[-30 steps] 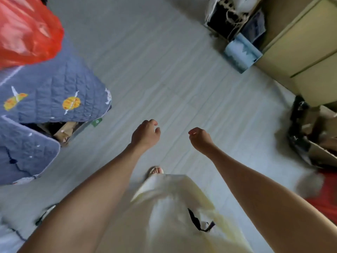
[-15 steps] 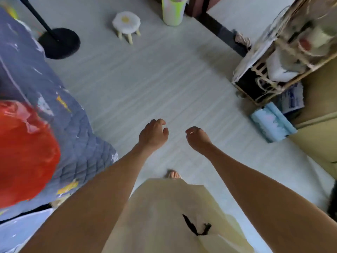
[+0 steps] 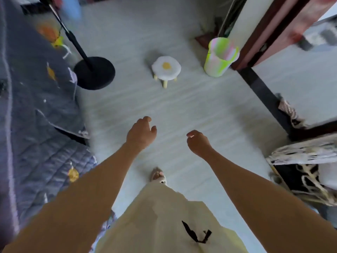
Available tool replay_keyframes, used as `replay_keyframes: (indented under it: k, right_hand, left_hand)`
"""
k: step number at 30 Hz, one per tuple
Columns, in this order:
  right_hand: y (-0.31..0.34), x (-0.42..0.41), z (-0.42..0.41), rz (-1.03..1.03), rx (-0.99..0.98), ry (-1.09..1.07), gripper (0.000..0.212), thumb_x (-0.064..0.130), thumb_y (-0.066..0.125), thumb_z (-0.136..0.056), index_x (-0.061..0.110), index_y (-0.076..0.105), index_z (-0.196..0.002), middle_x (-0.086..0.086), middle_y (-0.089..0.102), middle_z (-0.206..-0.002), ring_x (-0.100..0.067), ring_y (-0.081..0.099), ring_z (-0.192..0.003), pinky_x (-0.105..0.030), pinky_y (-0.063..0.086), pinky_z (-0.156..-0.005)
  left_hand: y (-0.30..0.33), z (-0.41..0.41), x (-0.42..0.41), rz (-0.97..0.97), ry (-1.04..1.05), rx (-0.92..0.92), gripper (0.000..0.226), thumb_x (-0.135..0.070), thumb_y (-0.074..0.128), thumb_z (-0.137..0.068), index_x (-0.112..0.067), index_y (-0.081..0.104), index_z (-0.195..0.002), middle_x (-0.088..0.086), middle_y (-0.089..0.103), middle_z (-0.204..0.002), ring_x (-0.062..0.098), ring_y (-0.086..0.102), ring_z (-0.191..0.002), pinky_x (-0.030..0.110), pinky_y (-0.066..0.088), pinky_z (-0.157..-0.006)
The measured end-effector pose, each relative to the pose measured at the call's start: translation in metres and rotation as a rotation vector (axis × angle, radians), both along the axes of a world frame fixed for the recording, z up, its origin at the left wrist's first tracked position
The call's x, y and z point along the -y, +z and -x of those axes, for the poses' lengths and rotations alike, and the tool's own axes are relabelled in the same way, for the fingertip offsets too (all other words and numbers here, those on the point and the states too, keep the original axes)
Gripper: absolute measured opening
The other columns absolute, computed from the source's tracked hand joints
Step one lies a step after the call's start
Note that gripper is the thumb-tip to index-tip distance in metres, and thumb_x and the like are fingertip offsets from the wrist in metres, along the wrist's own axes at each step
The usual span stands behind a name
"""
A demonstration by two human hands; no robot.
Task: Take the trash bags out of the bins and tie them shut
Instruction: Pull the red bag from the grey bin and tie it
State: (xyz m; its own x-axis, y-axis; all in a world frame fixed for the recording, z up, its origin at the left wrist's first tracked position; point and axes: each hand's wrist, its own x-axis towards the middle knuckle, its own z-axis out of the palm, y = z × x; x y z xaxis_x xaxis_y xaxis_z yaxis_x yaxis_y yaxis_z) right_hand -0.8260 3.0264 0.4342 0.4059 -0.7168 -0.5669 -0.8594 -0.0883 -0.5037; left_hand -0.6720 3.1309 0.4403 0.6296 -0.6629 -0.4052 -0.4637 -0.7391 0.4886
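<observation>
A small bin (image 3: 219,57) with a green, pink and white striped bag lining it stands on the floor at the far right, beside a door frame. My left hand (image 3: 141,133) hangs in mid-air over the floor with its fingers loosely curled and apart, holding nothing. My right hand (image 3: 197,142) is level with it, fingers curled into a loose fist, also with nothing in it. Both hands are well short of the bin. No red bag is in view.
A bed with a grey-blue quilt (image 3: 36,125) fills the left side. A black round stand base (image 3: 94,73) and a small egg-shaped stool (image 3: 166,69) stand ahead. A dark door threshold (image 3: 264,99) runs at right, with a wicker rack (image 3: 306,172) nearer.
The view has swung up and forward: the bin, stool and stand base are now nearer the middle, and the red bag has left the frame. Both hands stay out in front, holding nothing.
</observation>
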Motion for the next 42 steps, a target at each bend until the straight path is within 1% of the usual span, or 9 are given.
replay_keyframes:
  k: [2, 5, 12, 18, 24, 30, 33, 38, 42]
  right_hand:
    - [0.008, 0.041, -0.048, -0.004, 0.019, 0.003, 0.033, 0.010, 0.039, -0.089, 0.014, 0.057, -0.116, -0.012, 0.060, -0.123, -0.032, 0.055, -0.112, -0.031, 0.044, -0.090]
    - [0.021, 0.099, -0.120, -0.012, 0.032, 0.037, 0.034, 0.009, 0.038, -0.090, 0.014, 0.056, -0.118, -0.010, 0.061, -0.122, -0.029, 0.056, -0.110, -0.024, 0.041, -0.083]
    - [0.008, 0.252, -0.295, -0.017, 0.047, 0.094, 0.034, 0.010, 0.039, -0.091, 0.009, 0.057, -0.120, -0.011, 0.055, -0.132, -0.031, 0.048, -0.123, -0.032, 0.036, -0.102]
    - [0.006, 0.382, -0.468, -0.110, 0.075, 0.155, 0.034, 0.013, 0.038, -0.093, 0.009, 0.050, -0.125, -0.015, 0.054, -0.128, -0.031, 0.050, -0.119, -0.035, 0.039, -0.099]
    - [0.021, 0.465, -0.619, -0.107, 0.120, 0.204, 0.030, 0.013, 0.043, -0.091, 0.011, 0.057, -0.116, -0.012, 0.059, -0.124, -0.031, 0.053, -0.116, -0.032, 0.041, -0.094]
    - [-0.003, 0.549, -0.796, -0.101, 0.151, 0.196, 0.032, 0.012, 0.042, -0.090, 0.010, 0.056, -0.118, -0.013, 0.059, -0.124, -0.031, 0.054, -0.115, -0.037, 0.044, -0.098]
    - [-0.013, 0.592, -0.904, -0.140, 0.122, 0.181, 0.031, 0.014, 0.043, -0.090, 0.009, 0.056, -0.117, -0.013, 0.060, -0.122, -0.032, 0.056, -0.112, -0.038, 0.047, -0.095]
    - [-0.007, 0.640, -1.038, -0.230, 0.191, 0.176, 0.028, 0.017, 0.044, -0.089, 0.014, 0.055, -0.115, -0.010, 0.062, -0.116, -0.030, 0.062, -0.102, -0.029, 0.045, -0.076]
    - [-0.004, 0.685, -1.144, -0.259, 0.167, 0.226, 0.030, 0.017, 0.044, -0.089, 0.013, 0.054, -0.117, -0.010, 0.061, -0.119, -0.030, 0.060, -0.105, -0.037, 0.048, -0.088]
  left_hand:
    - [0.009, -0.045, 0.038, 0.012, 0.009, 0.013, 0.043, -0.027, 0.046, -0.092, -0.010, 0.043, -0.131, 0.015, 0.052, -0.130, 0.031, 0.049, -0.121, 0.039, 0.040, -0.101]
    - [0.016, -0.109, 0.097, 0.009, -0.006, -0.008, 0.042, -0.027, 0.046, -0.091, -0.009, 0.044, -0.130, 0.015, 0.053, -0.128, 0.031, 0.050, -0.119, 0.040, 0.042, -0.099]
    - [0.004, -0.274, 0.244, 0.036, -0.001, 0.005, 0.039, -0.024, 0.046, -0.091, -0.009, 0.045, -0.128, 0.015, 0.052, -0.128, 0.029, 0.051, -0.118, 0.040, 0.042, -0.099]
    - [0.012, -0.444, 0.360, -0.005, 0.086, 0.027, 0.041, -0.025, 0.044, -0.093, -0.009, 0.043, -0.131, 0.015, 0.051, -0.129, 0.030, 0.052, -0.116, 0.043, 0.045, -0.098]
    - [0.029, -0.577, 0.432, -0.032, 0.162, -0.005, 0.041, -0.024, 0.043, -0.092, -0.008, 0.045, -0.129, 0.019, 0.059, -0.115, 0.036, 0.059, -0.098, 0.041, 0.050, -0.080]
    - [0.008, -0.745, 0.520, -0.021, 0.282, -0.025, 0.042, -0.023, 0.042, -0.093, -0.011, 0.041, -0.133, 0.013, 0.046, -0.136, 0.029, 0.050, -0.120, 0.038, 0.040, -0.099]
    - [0.001, -0.844, 0.564, -0.043, 0.348, -0.066, 0.042, -0.023, 0.041, -0.093, -0.012, 0.040, -0.134, 0.011, 0.044, -0.138, 0.027, 0.050, -0.120, 0.035, 0.042, -0.096]
    - [0.012, -0.977, 0.611, -0.058, 0.461, -0.053, 0.042, -0.023, 0.041, -0.093, -0.013, 0.041, -0.134, 0.010, 0.045, -0.138, 0.025, 0.050, -0.119, 0.032, 0.041, -0.094]
    - [0.008, -1.085, 0.648, -0.054, 0.575, -0.085, 0.041, -0.022, 0.043, -0.092, -0.012, 0.044, -0.131, 0.011, 0.048, -0.135, 0.026, 0.051, -0.117, 0.030, 0.040, -0.092]
